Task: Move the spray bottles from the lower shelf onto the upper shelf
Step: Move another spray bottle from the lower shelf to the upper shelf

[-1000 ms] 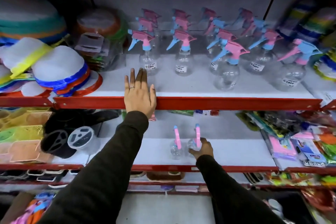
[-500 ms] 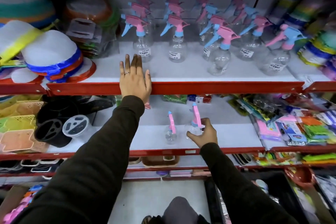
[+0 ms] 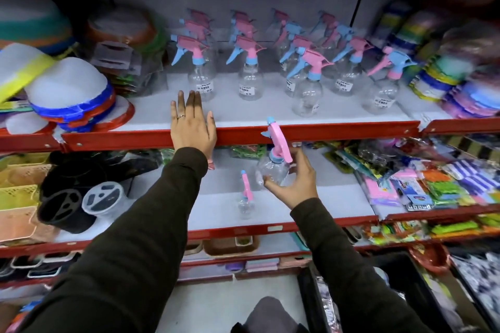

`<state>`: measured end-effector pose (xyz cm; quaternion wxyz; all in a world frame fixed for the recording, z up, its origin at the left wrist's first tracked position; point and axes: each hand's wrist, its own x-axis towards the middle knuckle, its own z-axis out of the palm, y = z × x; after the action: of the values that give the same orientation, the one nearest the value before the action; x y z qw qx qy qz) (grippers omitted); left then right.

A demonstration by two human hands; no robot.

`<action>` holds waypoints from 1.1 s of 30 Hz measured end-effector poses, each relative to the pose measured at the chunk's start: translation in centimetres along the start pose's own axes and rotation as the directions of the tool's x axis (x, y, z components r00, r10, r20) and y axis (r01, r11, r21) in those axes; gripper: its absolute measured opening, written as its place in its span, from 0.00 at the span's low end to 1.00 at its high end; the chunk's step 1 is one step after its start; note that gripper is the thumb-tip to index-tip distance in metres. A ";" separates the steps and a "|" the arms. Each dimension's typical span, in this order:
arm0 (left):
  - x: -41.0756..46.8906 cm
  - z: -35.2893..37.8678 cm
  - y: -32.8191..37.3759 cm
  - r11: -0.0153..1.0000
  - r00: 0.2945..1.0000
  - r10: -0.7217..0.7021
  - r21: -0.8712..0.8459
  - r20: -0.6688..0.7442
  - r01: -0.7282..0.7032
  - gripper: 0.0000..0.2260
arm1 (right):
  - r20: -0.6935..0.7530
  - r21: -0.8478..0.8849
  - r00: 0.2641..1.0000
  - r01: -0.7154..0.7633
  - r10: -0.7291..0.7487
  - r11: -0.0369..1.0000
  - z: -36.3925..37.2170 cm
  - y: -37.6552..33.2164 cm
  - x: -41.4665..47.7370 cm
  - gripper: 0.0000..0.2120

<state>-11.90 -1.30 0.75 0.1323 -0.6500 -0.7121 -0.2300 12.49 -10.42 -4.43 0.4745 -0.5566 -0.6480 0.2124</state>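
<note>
1. Since half a second ago, the right hand (image 3: 293, 182) has lifted one spray bottle (image 3: 272, 167) off the lower shelf (image 3: 324, 207); its pink trigger head now overlaps the red lip of the upper shelf (image 3: 351, 128), tilted toward 11 o'clock.
2. The left hand (image 3: 192, 123) lies flat and spread on that lip, holding nothing, at 9 o'clock from the lifted bottle.
3. The right hand's fingers wrap the clear body from below and the side.
4. Doing it well, in this judgement: raise the bottle clear of the lip before pushing it inward, then straighten it and set it on the bare front strip at 12 o'clock, short of the standing row (image 3: 305, 81).
5. Count: one bottle in hand; one bottle left (image 3: 245, 199) on the lower shelf, at 7 o'clock from the lifted one; five stand in front above, the blurred ones behind uncountable.
</note>
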 end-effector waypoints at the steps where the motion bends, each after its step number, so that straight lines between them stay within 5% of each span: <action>1: 0.0 -0.1 0.0 1.000 1.000 -0.001 -0.001 0.002 0.001 0.29 | -0.025 0.015 0.999 0.045 -0.044 0.999 -0.1 -0.9 0.7 0.28; 9: 0.1 -0.1 -0.1 1.000 1.000 0.011 -0.017 0.007 -0.011 0.29 | -0.187 0.081 0.958 0.235 -0.217 0.969 -0.2 -7.8 7.3 0.26; 21: 0.1 -0.1 -0.1 1.000 1.000 0.013 -0.018 0.006 -0.012 0.30 | -0.058 0.034 0.995 -0.076 0.078 0.997 3.0 -6.9 15.3 0.31; 27: 0.3 0.1 -0.2 1.000 1.000 0.015 -0.027 -0.010 -0.016 0.30 | -0.044 0.048 0.997 -0.065 0.067 0.997 3.4 -5.8 15.2 0.27; 33: 0.2 0.1 -0.1 1.000 1.000 0.015 -0.012 -0.012 -0.015 0.31 | -0.168 -0.060 0.986 0.001 -0.011 0.998 4.1 -6.6 14.9 0.36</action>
<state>-11.97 -1.10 0.72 0.1343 -0.6548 -0.7049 -0.2372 6.62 2.45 4.59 0.5112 -0.5845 -0.6135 0.1436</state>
